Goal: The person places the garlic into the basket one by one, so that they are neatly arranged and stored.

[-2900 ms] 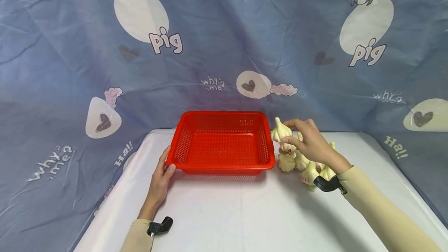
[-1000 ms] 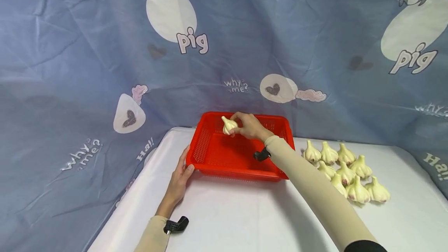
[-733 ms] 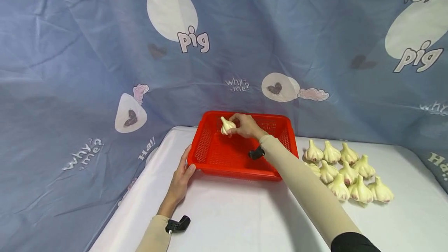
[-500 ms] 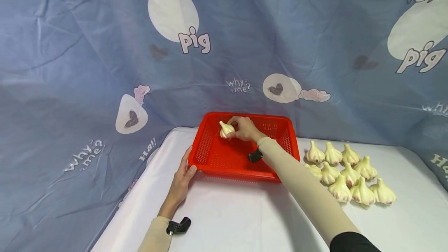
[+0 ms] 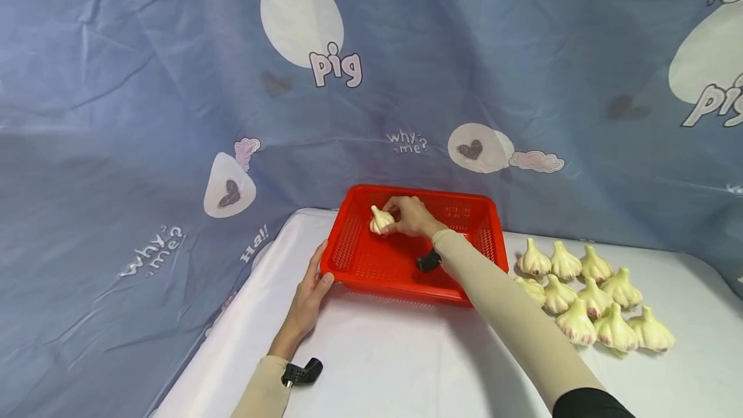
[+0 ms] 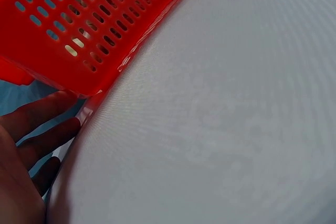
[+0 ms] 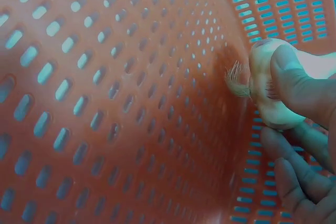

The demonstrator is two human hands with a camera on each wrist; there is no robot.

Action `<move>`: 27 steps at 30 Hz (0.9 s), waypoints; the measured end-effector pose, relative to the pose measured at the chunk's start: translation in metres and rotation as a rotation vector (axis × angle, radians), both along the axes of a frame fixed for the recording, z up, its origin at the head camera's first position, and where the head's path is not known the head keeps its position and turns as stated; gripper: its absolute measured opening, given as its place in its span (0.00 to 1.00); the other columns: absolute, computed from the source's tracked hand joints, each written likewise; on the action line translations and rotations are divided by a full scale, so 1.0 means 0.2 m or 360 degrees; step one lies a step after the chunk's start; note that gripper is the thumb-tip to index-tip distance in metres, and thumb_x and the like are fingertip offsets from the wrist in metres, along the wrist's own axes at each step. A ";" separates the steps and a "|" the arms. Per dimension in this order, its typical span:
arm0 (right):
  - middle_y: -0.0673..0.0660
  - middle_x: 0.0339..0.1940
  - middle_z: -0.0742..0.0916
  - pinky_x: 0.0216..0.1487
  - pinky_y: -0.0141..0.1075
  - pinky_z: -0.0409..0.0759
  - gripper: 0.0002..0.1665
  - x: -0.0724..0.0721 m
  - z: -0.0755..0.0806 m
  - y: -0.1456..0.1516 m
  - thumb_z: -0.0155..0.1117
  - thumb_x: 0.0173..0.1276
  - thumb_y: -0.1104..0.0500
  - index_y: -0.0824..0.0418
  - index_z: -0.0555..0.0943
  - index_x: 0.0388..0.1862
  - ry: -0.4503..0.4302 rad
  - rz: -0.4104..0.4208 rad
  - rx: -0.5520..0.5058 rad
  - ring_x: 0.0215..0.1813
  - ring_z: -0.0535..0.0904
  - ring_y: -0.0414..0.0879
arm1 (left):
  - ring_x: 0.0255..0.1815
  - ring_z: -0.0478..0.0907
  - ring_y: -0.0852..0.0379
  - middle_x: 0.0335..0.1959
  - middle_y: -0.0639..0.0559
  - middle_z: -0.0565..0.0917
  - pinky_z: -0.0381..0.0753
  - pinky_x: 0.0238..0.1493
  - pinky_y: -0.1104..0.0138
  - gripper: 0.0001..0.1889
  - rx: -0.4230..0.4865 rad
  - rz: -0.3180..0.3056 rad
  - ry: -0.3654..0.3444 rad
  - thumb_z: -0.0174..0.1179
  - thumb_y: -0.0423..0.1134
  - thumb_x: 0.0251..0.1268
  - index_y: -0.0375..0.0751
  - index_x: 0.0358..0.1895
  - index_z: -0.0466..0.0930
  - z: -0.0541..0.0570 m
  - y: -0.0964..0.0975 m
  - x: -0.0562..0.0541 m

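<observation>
My right hand (image 5: 411,217) pinches a garlic bulb (image 5: 380,221) inside a red plastic basket (image 5: 411,289), low over its floor toward the back left. In the right wrist view, the thumb and fingers grip the sides of the bulb (image 7: 270,95), and its root tuft points at the perforated basket floor. My left hand (image 5: 307,298) rests at the basket's front left corner. Its thumb lies by the front rim and its fairly straight fingers (image 6: 47,109) lie along the outside of the corner.
Several more garlic bulbs (image 5: 594,298) stand close together on the white table (image 5: 406,366), right of the basket. A blue patterned cloth (image 5: 406,69) hangs right behind the basket and along the left side. My right forearm crosses the basket's front right rim.
My right hand has carried the garlic bulb left from above the other bulbs into the basket, then lowered it. My left hand stays at the basket's corner. The head view has swung right.
</observation>
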State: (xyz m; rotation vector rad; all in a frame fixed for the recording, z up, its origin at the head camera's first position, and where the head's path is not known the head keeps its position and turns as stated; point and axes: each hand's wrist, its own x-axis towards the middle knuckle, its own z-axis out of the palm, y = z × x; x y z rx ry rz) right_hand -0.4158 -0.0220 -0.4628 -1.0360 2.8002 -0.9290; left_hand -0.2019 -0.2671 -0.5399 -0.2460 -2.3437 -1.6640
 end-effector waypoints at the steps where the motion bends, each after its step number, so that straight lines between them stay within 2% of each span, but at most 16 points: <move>1: 0.55 0.47 0.94 0.57 0.44 0.84 0.27 0.00 0.00 0.00 0.88 0.54 0.53 0.59 0.88 0.51 -0.0002 0.0004 0.0000 0.48 0.90 0.48 | 0.79 0.71 0.46 0.85 0.56 0.63 0.67 0.77 0.57 0.36 0.0001 -0.0002 -0.0002 0.50 0.43 0.81 0.67 0.87 0.50 0.00 0.00 0.00; 5: 0.55 0.47 0.94 0.58 0.44 0.83 0.27 -0.01 -0.02 0.00 0.89 0.53 0.54 0.59 0.88 0.51 -0.0005 0.0020 0.0011 0.49 0.91 0.47 | 0.79 0.72 0.43 0.85 0.53 0.63 0.67 0.77 0.44 0.36 -0.0003 -0.0006 0.0001 0.51 0.44 0.81 0.65 0.87 0.50 0.00 0.01 -0.01; 7: 0.55 0.47 0.95 0.58 0.44 0.84 0.27 0.00 -0.02 0.00 0.89 0.53 0.54 0.59 0.89 0.51 -0.0003 0.0023 0.0016 0.49 0.91 0.47 | 0.78 0.72 0.43 0.85 0.52 0.63 0.67 0.77 0.42 0.36 -0.0004 -0.0012 0.0001 0.51 0.44 0.81 0.65 0.87 0.50 0.00 0.01 -0.01; 14: 0.54 0.47 0.95 0.58 0.46 0.83 0.28 0.00 -0.01 -0.01 0.88 0.55 0.52 0.58 0.92 0.55 0.0039 0.0005 0.0047 0.50 0.89 0.50 | 0.78 0.72 0.47 0.85 0.55 0.63 0.67 0.76 0.54 0.36 -0.0006 -0.0004 -0.0033 0.50 0.46 0.81 0.70 0.86 0.50 0.01 0.01 -0.01; 23: 0.53 0.40 0.94 0.50 0.44 0.82 0.28 0.01 -0.01 -0.04 0.85 0.58 0.52 0.58 0.91 0.57 0.0094 0.0016 0.0134 0.42 0.84 0.47 | 0.79 0.71 0.47 0.85 0.54 0.63 0.66 0.77 0.54 0.36 -0.0017 0.0005 -0.0022 0.50 0.46 0.81 0.68 0.87 0.49 0.01 0.00 -0.01; 27: 0.54 0.40 0.94 0.52 0.45 0.83 0.28 0.01 -0.01 -0.04 0.84 0.60 0.53 0.58 0.90 0.59 0.0117 0.0010 0.0177 0.44 0.86 0.49 | 0.78 0.73 0.47 0.85 0.54 0.64 0.67 0.77 0.51 0.36 -0.0012 0.0010 -0.0022 0.50 0.46 0.81 0.68 0.87 0.50 0.01 0.00 0.00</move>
